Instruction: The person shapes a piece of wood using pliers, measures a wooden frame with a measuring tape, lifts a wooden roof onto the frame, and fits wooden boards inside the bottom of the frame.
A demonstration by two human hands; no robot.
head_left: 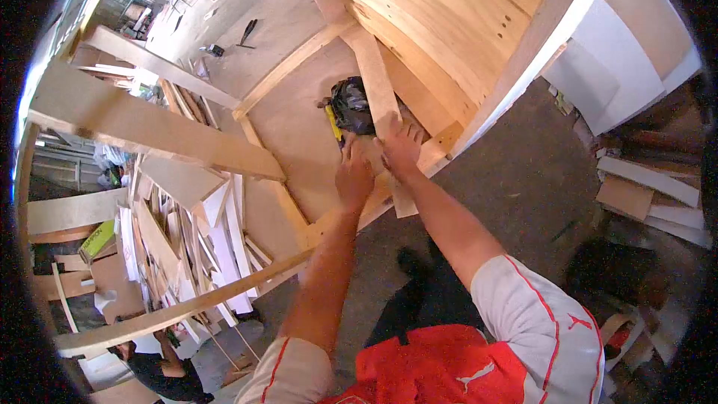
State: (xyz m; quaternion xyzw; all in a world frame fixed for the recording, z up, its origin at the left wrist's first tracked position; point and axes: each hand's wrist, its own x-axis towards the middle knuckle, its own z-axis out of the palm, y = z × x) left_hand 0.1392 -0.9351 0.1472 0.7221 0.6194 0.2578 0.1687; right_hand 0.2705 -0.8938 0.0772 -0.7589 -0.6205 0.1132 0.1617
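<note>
A long wooden board lies slantwise across the lower part of a wooden frame. My right hand is closed over the board near its close end, with fingers across its face. Just left of the board is my left hand, its fingers curled and one finger pointing forward. What that hand holds, if anything, is too small to make out. Beyond its fingertips, a yellow-handled tool rests beside a black plastic bag on the panel inside the frame.
Wooden planking rises on the right of the frame. Broad boards stick out at left, above a pile of offcuts. More scraps are stacked at right. A person in black is at lower left.
</note>
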